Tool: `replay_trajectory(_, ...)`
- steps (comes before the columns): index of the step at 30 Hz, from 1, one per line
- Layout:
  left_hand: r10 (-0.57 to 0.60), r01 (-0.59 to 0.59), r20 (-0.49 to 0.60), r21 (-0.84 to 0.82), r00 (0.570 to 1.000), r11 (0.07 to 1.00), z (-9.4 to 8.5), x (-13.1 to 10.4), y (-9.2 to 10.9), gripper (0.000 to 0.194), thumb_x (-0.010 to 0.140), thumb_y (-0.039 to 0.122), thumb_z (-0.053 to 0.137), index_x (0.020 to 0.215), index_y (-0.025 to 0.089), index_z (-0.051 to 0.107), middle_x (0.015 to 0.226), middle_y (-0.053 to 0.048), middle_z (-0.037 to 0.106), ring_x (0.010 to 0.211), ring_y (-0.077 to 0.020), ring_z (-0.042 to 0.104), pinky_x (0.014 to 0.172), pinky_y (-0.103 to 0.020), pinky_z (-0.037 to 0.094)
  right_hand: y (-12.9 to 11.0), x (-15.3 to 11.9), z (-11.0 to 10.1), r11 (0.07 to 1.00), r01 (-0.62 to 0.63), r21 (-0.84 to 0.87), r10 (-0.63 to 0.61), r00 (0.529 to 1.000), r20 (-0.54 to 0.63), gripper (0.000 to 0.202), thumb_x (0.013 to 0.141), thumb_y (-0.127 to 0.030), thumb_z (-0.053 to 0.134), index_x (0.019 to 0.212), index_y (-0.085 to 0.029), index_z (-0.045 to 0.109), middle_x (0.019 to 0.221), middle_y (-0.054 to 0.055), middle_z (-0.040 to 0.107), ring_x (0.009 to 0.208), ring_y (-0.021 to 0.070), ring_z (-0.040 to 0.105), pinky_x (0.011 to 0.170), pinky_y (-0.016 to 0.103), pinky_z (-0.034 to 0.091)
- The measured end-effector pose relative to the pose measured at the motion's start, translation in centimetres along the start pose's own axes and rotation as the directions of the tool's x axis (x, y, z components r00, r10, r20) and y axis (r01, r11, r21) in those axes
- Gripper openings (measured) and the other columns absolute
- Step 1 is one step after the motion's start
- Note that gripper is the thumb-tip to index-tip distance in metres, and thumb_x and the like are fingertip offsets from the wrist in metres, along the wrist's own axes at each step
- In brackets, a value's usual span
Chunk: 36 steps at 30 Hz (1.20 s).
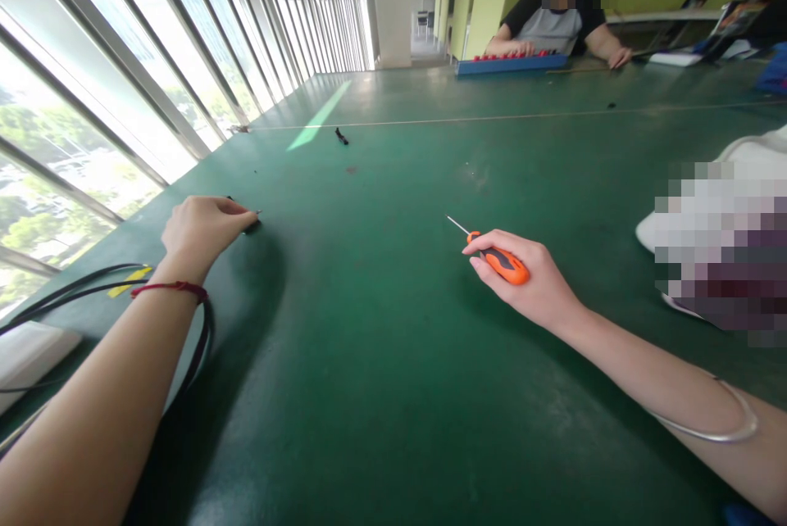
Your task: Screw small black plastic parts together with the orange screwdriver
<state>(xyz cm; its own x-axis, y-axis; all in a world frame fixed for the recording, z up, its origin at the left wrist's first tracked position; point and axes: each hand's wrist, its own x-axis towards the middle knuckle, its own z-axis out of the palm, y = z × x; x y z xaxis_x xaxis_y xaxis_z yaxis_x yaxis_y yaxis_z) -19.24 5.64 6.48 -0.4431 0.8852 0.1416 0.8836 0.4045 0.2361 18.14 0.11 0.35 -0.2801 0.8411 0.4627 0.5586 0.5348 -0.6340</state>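
Note:
My right hand is closed round the orange and grey handle of a screwdriver. Its thin metal shaft points up and to the left, over the green tabletop. Over at the left, the fingers of my left hand are pinched together on a small dark piece. Most of that piece is hidden by the fingers, and its kind does not show. Beneath my left forearm runs a looped black cable with a yellow tag.
A metal railing borders the table's left side. Farther back lies a small black object. Across the table sits a person behind a blue tray with red items. A whitish item, partly pixelated, is at right; a white box at lower left.

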Motion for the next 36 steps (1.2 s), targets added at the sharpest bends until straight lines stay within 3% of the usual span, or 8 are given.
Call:
replay_trajectory(4, -0.056, 0.053, -0.067, -0.043, 0.996, 0.998, -0.2, 0.4, -0.8, 0.037, 0.068, 0.047, 0.059, 0.092, 0.020, 0.067, 0.078, -0.003, 0.056, 0.070, -0.0174, 0.045, 0.061, -0.028, 0.035, 0.0, 0.0, 0.0, 1.000, -0.008, 0.010, 0.008, 1.000, 0.012, 0.008, 0.079, -0.019, 0.056, 0.083, -0.021, 0.061, 0.085, 0.002, 0.066, 0.077, 0.0176, 0.061, 0.073, 0.033, 0.047)
replay_trajectory(11, -0.094, 0.097, 0.047, -0.085, 0.995, 0.992, 0.6, 0.7, -1.6, 0.038, 0.066, 0.048, 0.060, 0.088, 0.018, 0.067, 0.070, -0.002, 0.054, 0.070, -0.0189, 0.049, 0.061, -0.029, 0.036, -0.1, 0.0, 0.0, 1.000, -0.008, 0.010, 0.007, 1.000, 0.023, 0.008, 0.079, -0.019, 0.056, 0.084, -0.021, 0.061, 0.085, 0.003, 0.066, 0.077, 0.0179, 0.062, 0.072, 0.033, 0.047)
replay_trajectory(22, -0.147, 0.151, 0.052, -0.096, 0.988, 0.984, 0.9, 1.4, -1.9, 0.042, 0.065, 0.046, 0.062, 0.096, 0.018, 0.069, 0.075, -0.002, 0.055, 0.074, -0.0184, 0.050, 0.060, -0.026, 0.035, 0.0, 0.0, 0.0, 0.999, -0.031, 0.029, 0.030, 0.999, 0.032, 0.008, 0.079, -0.019, 0.056, 0.084, -0.020, 0.062, 0.086, 0.002, 0.066, 0.079, 0.0172, 0.061, 0.075, 0.031, 0.045)
replay_trajectory(36, -0.123, 0.128, 0.040, -0.138, 0.992, 0.982, 1.0, 1.5, -2.2, 0.040, 0.066, 0.044, 0.064, 0.094, 0.016, 0.070, 0.072, -0.002, 0.057, 0.075, -0.0184, 0.050, 0.060, -0.026, 0.036, 0.1, 0.0, 0.0, 0.998, -0.041, 0.042, 0.039, 0.998, 0.052, 0.008, 0.079, -0.019, 0.056, 0.084, -0.020, 0.062, 0.087, 0.002, 0.066, 0.080, 0.0162, 0.060, 0.077, 0.031, 0.044)
